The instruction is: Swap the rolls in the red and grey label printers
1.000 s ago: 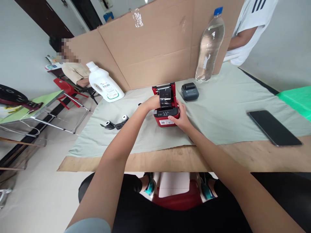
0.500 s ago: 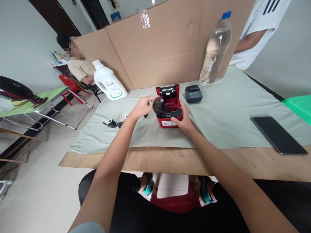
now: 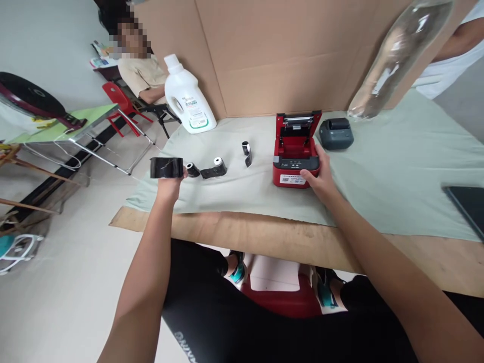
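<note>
Okay, grip status: left hand (image 3: 171, 186) is grasping a black roll (image 3: 166, 168), held up at the left end of the table (image 3: 242, 225). Most of my fingers are hidden behind it; a fingertip shows at its right end. Right hand (image 3: 322, 174) clasps the red printer (image 3: 295, 164) at its front right corner, thumb on the front, fingers along the side.

Printer stands on the pale green cloth (image 3: 242, 194), lid (image 3: 298, 127) raised and tilted back, red interior exposed. White label (image 3: 293, 179) with a square code on the front face.

Between my hands: first small roll (image 3: 192, 170) just beside the left one, second small roll (image 3: 214, 170) touching a black strip, third small roll (image 3: 246, 148) nearer the printer, its tail on the cloth. Dark grey device (image 3: 336, 133) sits just right of the printer.

Further out: white jug (image 3: 191, 103) back left, clear bottle (image 3: 397, 60) back right, its top cut off by the frame, both in front of the cardboard panel (image 3: 272, 60). Black phone (image 3: 468, 204) at the far right, partly cut off. Seated person (image 3: 141, 75) beyond the jug; another person's forearm (image 3: 459, 41) upper right.
</note>
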Demonstrator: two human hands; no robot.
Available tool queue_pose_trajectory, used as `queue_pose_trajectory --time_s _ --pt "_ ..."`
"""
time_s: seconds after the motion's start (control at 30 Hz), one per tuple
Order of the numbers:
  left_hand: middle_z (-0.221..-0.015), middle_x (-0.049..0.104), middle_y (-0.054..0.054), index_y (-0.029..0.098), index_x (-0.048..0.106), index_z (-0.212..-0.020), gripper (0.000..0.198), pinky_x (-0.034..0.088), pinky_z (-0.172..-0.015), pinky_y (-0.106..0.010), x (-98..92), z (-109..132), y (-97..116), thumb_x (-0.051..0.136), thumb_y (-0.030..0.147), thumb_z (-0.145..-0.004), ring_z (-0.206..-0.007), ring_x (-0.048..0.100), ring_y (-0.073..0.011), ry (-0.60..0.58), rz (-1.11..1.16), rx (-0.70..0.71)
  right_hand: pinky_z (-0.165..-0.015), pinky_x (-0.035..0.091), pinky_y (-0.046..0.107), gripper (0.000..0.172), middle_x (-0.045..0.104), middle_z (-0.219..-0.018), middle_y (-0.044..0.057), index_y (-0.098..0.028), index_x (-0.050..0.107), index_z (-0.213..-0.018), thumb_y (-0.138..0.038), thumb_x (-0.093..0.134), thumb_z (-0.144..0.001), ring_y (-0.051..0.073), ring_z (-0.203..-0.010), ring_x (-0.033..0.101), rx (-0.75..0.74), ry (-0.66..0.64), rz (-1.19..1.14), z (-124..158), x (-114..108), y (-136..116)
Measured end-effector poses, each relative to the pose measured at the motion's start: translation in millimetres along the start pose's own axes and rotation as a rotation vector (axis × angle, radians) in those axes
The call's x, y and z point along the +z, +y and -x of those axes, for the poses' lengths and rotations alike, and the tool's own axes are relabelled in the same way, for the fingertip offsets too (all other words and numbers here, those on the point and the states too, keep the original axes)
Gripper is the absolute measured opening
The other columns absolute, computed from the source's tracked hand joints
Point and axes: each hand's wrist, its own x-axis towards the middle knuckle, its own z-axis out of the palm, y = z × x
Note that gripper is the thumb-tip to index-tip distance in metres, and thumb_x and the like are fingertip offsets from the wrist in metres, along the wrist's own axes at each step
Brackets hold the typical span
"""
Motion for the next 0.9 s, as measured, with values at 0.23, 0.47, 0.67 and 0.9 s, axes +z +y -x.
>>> queue_pose_trajectory --time_s 0.23,0.47,0.67,0.9 --pt "-0.076 0.058 -0.003 0.02 0.061 -0.081 0.021 0.055 -0.068 -0.033 -23.4 -33.4 -24.3 0.073 0.036 -0.088 -0.071 0.056 -0.0169 0.156 -0.095 -0.194 -0.13 0.027 0.071 0.109 0.042 -0.161 0.016 -0.03 0.031 -0.168 -0.084 0.067 -0.081 0.046 -0.154 0.038 -0.037 -0.027 0.079 -0.8 -5.3 1.6" --pt "-0.081 0.063 -0.002 0.019 0.067 -0.082 0.017 0.054 -0.086 -0.03 -43.8 -38.1 -31.4 0.077 0.02 -0.069 -0.087 0.06 -0.0179 0.103 -0.237 -0.1 -0.129 0.028 0.07 0.11 0.04 -0.163 0.014 -0.032 0.03 -0.169 -0.084 0.07 -0.08 0.046 -0.154 0.038 -0.051 -0.057 0.08 -2.6 -9.2 6.9" --pt "-0.08 0.063 0.001 0.021 0.059 -0.083 0.03 0.054 -0.081 -0.03 -39.3 -39.9 -22.6 0.084 0.029 -0.067 -0.075 0.057 -0.0136 0.126 0.061 0.036 -0.129 0.028 0.07 0.111 0.041 -0.163 0.014 -0.032 0.03 -0.169 -0.083 0.072 -0.079 0.046 -0.154 0.038 -0.042 -0.081 0.066 -3.8 -11.4 6.7" --pt "-0.082 0.066 -0.002 0.019 0.065 -0.088 0.028 0.044 -0.061 -0.023 -38.5 -38.0 -15.7 0.081 0.017 -0.066 -0.069 0.057 -0.0113 0.087 0.023 -0.147 -0.13 0.028 0.068 0.11 0.042 -0.163 0.014 -0.032 0.033 -0.167 -0.086 0.069 -0.079 0.045 -0.154 0.038 -0.021 -0.054 0.038 -1.8 -8.6 -1.8"
